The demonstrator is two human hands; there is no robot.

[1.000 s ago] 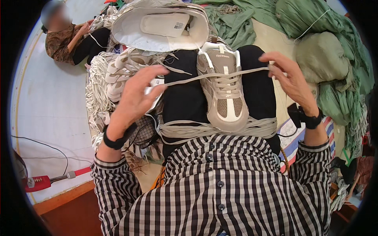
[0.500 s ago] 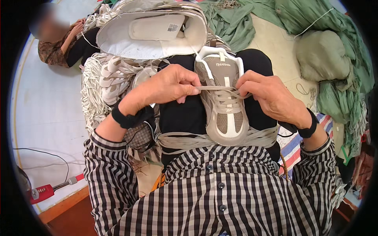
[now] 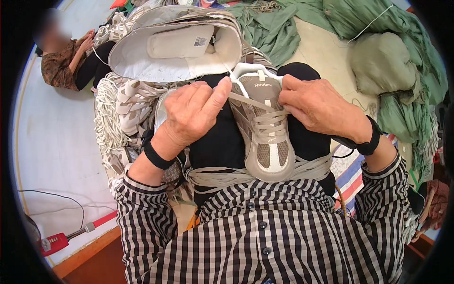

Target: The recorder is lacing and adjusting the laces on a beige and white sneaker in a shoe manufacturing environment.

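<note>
A beige and grey sneaker (image 3: 274, 160) with a white collar rests on my black-trousered lap, toe toward me. Flat beige laces (image 3: 270, 124) criss-cross its lower eyelets. My left hand (image 3: 193, 108) is closed at the shoe's left edge, thumb and forefinger pinching a lace that runs slantwise from the upper eyelets. At the right edge of the tongue, my right hand (image 3: 316, 105) is closed, its fingertips pinched around lace by the eyelets. Those fingertips partly hide the lace there. A bundle of loose beige laces (image 3: 215, 176) lies across my thighs.
Beyond the shoe stands a white open-topped container (image 3: 137, 56) with a pale padded piece inside. White laces (image 3: 109, 111) and shoe parts are heaped at left. Another person (image 3: 61, 66) sits far left. Green cloth (image 3: 397, 118) lies at right; a red-handled tool (image 3: 56, 244) lies lower left.
My left hand has moved up and turned, drawing the lace from level to slanted. My right hand has shifted slightly inward and up along the shoe's edge. The view has shifted slightly.
</note>
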